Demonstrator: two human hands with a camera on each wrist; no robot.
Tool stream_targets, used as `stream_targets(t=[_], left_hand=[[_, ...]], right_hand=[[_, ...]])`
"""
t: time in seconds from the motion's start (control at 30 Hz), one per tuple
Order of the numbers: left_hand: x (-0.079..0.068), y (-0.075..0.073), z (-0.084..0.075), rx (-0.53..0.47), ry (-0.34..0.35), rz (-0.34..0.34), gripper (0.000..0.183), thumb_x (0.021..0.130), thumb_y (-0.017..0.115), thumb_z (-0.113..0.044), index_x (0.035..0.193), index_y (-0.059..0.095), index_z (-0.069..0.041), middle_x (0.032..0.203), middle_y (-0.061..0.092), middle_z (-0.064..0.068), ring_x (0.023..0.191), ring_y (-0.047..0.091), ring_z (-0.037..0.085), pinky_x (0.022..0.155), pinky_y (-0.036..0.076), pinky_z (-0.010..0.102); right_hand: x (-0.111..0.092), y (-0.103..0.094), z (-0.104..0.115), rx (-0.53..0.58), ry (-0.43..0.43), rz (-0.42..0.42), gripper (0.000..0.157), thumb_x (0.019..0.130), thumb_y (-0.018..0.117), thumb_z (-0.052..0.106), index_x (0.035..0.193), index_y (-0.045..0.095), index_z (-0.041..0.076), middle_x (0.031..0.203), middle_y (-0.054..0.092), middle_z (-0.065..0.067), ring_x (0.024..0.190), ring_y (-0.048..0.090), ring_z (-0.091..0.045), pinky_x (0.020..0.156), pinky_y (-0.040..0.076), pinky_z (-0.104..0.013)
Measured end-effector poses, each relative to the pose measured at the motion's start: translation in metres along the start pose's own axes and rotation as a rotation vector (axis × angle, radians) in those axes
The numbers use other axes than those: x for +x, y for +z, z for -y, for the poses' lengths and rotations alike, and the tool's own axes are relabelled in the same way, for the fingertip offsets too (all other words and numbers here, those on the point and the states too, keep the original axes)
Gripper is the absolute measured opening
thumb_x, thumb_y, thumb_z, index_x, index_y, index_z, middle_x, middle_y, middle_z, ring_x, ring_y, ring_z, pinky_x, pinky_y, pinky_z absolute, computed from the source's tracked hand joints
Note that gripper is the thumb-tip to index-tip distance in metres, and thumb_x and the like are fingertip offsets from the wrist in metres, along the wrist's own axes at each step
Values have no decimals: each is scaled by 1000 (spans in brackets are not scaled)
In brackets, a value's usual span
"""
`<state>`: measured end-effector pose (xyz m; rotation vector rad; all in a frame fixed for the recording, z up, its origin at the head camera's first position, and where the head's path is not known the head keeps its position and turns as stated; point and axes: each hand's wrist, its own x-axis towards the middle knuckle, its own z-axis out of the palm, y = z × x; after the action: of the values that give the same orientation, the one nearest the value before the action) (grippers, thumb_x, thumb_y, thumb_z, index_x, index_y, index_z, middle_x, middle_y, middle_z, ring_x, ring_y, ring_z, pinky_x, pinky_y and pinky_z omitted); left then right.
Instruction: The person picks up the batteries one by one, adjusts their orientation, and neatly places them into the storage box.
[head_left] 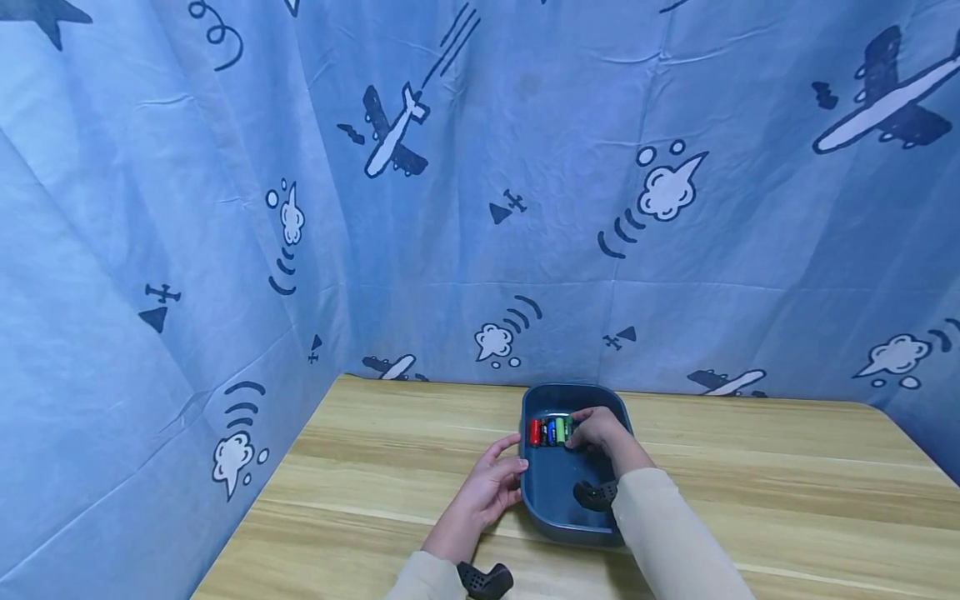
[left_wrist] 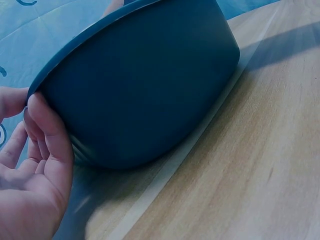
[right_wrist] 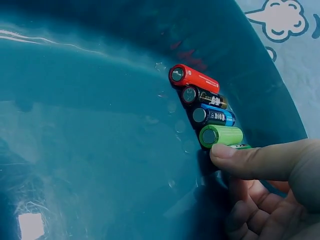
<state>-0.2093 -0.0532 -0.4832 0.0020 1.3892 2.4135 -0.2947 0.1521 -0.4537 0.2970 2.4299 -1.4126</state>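
Note:
A dark blue-teal plastic tub (head_left: 570, 508) stands on the table. Inside, side by side near its far end, lie a red battery (right_wrist: 197, 78), a black one (right_wrist: 205, 97), a blue-and-black one (right_wrist: 215, 116) and a light green one (right_wrist: 222, 136). My right hand (head_left: 602, 433) reaches into the tub and pinches a dark green battery (right_wrist: 243, 146) at the right end of this row. Thumb and fingers hide most of that battery. At the tub's left side, my left hand (head_left: 487, 492) touches the rim with thumb and forefinger, the fingertips apart.
The wood-grain table (head_left: 375, 467) extends to both sides of the tub. Behind it and at the left hangs a blue curtain (head_left: 450, 208) printed with planes and clouds. Black wrist devices sit below both hands.

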Motion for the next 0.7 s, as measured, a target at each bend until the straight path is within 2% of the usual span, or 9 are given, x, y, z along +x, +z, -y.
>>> stream_targets(t=[0.27, 0.53, 0.6, 0.7], left_hand=[[0, 2, -3, -4, -4, 7, 53, 85, 59, -3, 135, 42, -10, 102, 62, 13, 78, 62, 14, 59, 52, 23], [0, 0, -1, 11, -6, 4, 52, 86, 58, -3, 135, 42, -11, 102, 62, 14, 77, 62, 14, 59, 52, 23], [0, -1, -3, 38, -3, 3, 52, 86, 58, -4, 135, 42, -11, 101, 61, 12, 76, 61, 14, 59, 52, 24], [1, -5, -8, 104, 4, -5, 54, 86, 60, -8, 136, 40, -10, 93, 59, 7, 73, 58, 12, 56, 50, 23]], right_hand=[[-1, -2, 2, -34, -10, 7, 50, 72, 71, -7, 119, 57, -5, 114, 56, -24, 84, 55, -29, 70, 49, -37], [-6, -3, 2, -16, -20, 35, 55, 73, 70, -7, 125, 51, -5, 116, 53, -26, 87, 56, -31, 78, 50, -45], [-9, -5, 6, -3, -43, 44, 59, 73, 70, -7, 128, 48, -4, 113, 54, -26, 86, 56, -31, 76, 50, -44], [-17, -16, 11, 56, -119, 75, 63, 76, 69, -3, 133, 42, -3, 107, 57, -23, 86, 58, -28, 76, 50, -42]])
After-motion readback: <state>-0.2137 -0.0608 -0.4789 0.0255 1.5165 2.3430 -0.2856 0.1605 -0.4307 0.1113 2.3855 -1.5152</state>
